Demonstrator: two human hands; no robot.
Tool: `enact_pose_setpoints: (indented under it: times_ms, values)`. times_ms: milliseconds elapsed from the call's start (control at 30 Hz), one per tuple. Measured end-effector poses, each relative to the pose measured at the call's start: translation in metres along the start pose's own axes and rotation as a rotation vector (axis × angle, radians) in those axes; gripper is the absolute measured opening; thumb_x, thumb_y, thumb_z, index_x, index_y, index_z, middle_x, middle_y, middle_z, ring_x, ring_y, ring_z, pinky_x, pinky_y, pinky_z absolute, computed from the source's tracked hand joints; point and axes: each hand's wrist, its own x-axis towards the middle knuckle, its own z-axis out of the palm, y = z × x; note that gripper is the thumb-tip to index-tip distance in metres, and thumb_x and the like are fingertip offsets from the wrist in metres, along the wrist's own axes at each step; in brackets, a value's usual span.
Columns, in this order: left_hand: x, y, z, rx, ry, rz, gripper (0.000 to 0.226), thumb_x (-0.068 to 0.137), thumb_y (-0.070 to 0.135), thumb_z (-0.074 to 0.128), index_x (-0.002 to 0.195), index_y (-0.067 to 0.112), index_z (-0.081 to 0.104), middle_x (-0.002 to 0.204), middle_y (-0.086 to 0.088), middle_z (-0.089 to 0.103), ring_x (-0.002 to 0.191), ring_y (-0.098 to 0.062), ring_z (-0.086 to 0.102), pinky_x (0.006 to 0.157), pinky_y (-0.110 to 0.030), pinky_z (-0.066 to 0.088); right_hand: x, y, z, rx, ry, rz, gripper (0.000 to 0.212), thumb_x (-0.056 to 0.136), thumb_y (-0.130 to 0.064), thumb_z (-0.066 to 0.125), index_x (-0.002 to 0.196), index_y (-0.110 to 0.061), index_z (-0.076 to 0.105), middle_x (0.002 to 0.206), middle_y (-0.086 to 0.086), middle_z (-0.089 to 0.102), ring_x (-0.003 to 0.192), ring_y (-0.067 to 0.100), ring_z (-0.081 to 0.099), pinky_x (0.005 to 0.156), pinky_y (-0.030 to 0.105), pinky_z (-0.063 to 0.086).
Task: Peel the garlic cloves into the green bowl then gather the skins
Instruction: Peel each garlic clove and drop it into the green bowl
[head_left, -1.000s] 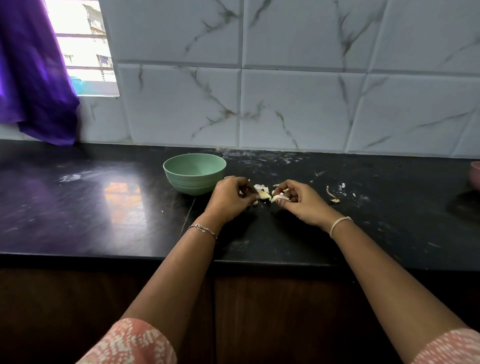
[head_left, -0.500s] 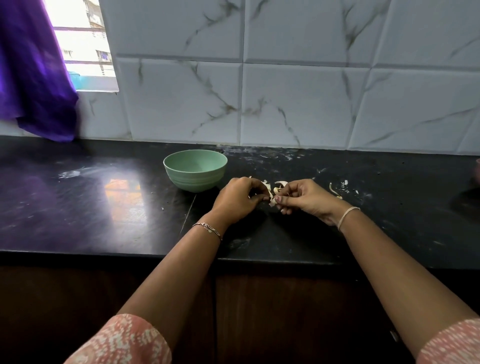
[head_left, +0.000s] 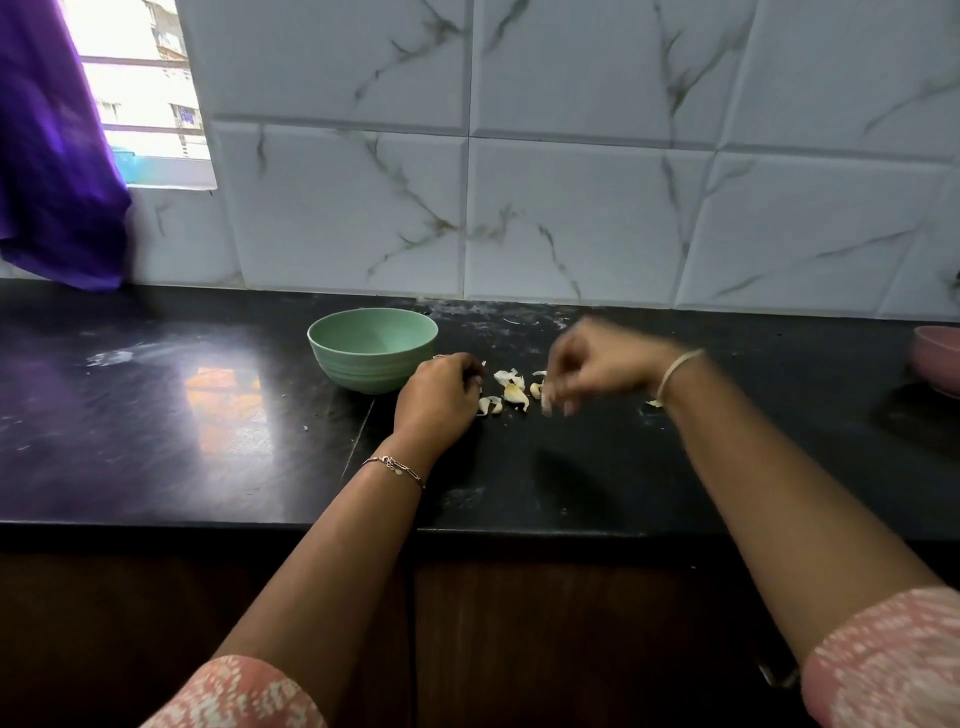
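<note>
left hand (head_left: 436, 395), right hand (head_left: 597, 369) flank skins (head_left: 514, 393); green bowl (head_left: 363, 370) just left

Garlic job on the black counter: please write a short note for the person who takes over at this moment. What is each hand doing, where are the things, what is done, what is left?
Left hand: fingers curled, beside the green bowl; whether it holds anything is hidden.
Right hand: motion-blurred above the counter; grip cannot be told.
Garlic skins: loose on the counter between the hands.
Done: some peeling, judging by the skins; no clove shows in the visible part of the bowl.
Left: gather the skins.
</note>
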Motion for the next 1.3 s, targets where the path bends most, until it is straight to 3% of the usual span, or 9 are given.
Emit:
enact_pose_setpoints:
  times_ms: [200, 400, 533, 733, 833, 967, 1100, 1200, 1300]
  values:
    - [-0.003, 0.004, -0.002, 0.037, 0.044, 0.045, 0.019, 0.091, 0.020, 0.055, 0.105, 0.020, 0.069, 0.104, -0.001, 0.066, 0.101, -0.020, 0.058, 0.080, -0.035, 0.049, 0.004, 0.004, 0.001, -0.004, -0.005, 0.023, 0.012, 0.086, -0.004, 0.069, 0.092, 0.006, 0.066, 0.068, 0.000, 0.072, 0.060, 0.006, 0.067, 0.060, 0.017, 0.055]
    - [-0.002, 0.003, -0.012, 0.273, 0.435, 0.076, 0.025, 0.088, 0.020, 0.059, 0.112, 0.016, 0.064, 0.111, -0.010, 0.065, 0.111, -0.033, 0.051, 0.092, -0.044, 0.037, 0.009, 0.020, 0.019, 0.036, 0.000, 0.016, 0.004, 0.087, -0.002, 0.068, 0.087, 0.001, 0.065, 0.076, 0.007, 0.072, 0.068, 0.020, 0.066, 0.060, 0.021, 0.056]
    - [-0.002, -0.003, -0.013, 0.460, 0.254, -0.062, 0.041, 0.091, 0.028, 0.057, 0.130, 0.019, 0.050, 0.130, -0.009, 0.054, 0.126, -0.028, 0.043, 0.107, -0.043, 0.023, 0.008, 0.016, 0.012, -0.020, -0.028, 0.022, 0.008, 0.086, -0.005, 0.069, 0.087, 0.002, 0.066, 0.078, 0.011, 0.071, 0.069, 0.020, 0.065, 0.062, 0.021, 0.057]
    - [-0.004, 0.002, -0.018, 0.548, 0.259, -0.091, 0.047, 0.084, 0.006, 0.055, 0.128, 0.021, 0.053, 0.127, -0.005, 0.055, 0.117, -0.027, 0.049, 0.094, -0.043, 0.030, 0.003, 0.010, 0.011, 0.060, 0.083, 0.000, 0.007, 0.088, -0.002, 0.066, 0.082, -0.001, 0.064, 0.073, 0.007, 0.070, 0.061, 0.014, 0.065, 0.057, 0.021, 0.054]
    - [-0.005, 0.004, -0.017, 0.563, 0.303, -0.022, 0.042, 0.081, 0.010, 0.061, 0.122, 0.022, 0.060, 0.125, -0.007, 0.058, 0.112, -0.029, 0.052, 0.092, -0.044, 0.033, 0.004, 0.019, 0.024, -0.067, -0.043, 0.097, 0.007, 0.088, -0.004, 0.067, 0.083, -0.001, 0.063, 0.067, 0.005, 0.067, 0.054, 0.008, 0.065, 0.053, 0.017, 0.051]
    - [-0.004, 0.009, -0.008, 0.424, 0.433, 0.292, 0.039, 0.068, 0.012, 0.071, 0.106, 0.016, 0.069, 0.108, -0.011, 0.063, 0.097, -0.034, 0.058, 0.086, -0.043, 0.037, -0.001, 0.003, -0.009, 0.059, 0.096, 0.025, 0.011, 0.087, -0.007, 0.067, 0.091, 0.003, 0.066, 0.068, 0.005, 0.068, 0.058, 0.008, 0.064, 0.056, 0.018, 0.054]
    - [-0.008, 0.020, 0.007, 0.070, 0.053, 0.367, 0.044, 0.086, 0.012, 0.056, 0.130, 0.009, 0.054, 0.125, -0.013, 0.054, 0.116, -0.032, 0.051, 0.099, -0.043, 0.043, 0.003, 0.021, 0.010, 0.018, 0.113, 0.079, 0.009, 0.090, -0.006, 0.066, 0.082, -0.001, 0.064, 0.075, 0.013, 0.071, 0.055, 0.012, 0.063, 0.055, 0.025, 0.051]
    - [-0.006, 0.016, 0.021, 0.228, -0.274, 0.127, 0.073, 0.096, 0.036, 0.048, 0.152, 0.003, 0.014, 0.157, -0.019, 0.018, 0.145, -0.034, 0.018, 0.119, -0.040, 0.016, 0.010, 0.030, 0.014, -0.108, 0.032, 0.156, 0.011, 0.090, -0.009, 0.066, 0.082, -0.003, 0.064, 0.065, 0.001, 0.069, 0.051, 0.009, 0.061, 0.050, 0.019, 0.049]
    - [-0.001, 0.010, 0.027, 0.356, -0.409, -0.066, 0.089, 0.096, 0.058, 0.034, 0.151, -0.002, -0.001, 0.159, -0.023, 0.001, 0.148, -0.036, 0.002, 0.120, -0.043, 0.005, 0.007, 0.019, -0.007, -0.061, 0.148, 0.101, 0.009, 0.090, -0.010, 0.066, 0.082, -0.007, 0.065, 0.066, 0.000, 0.069, 0.054, 0.008, 0.061, 0.052, 0.019, 0.050]
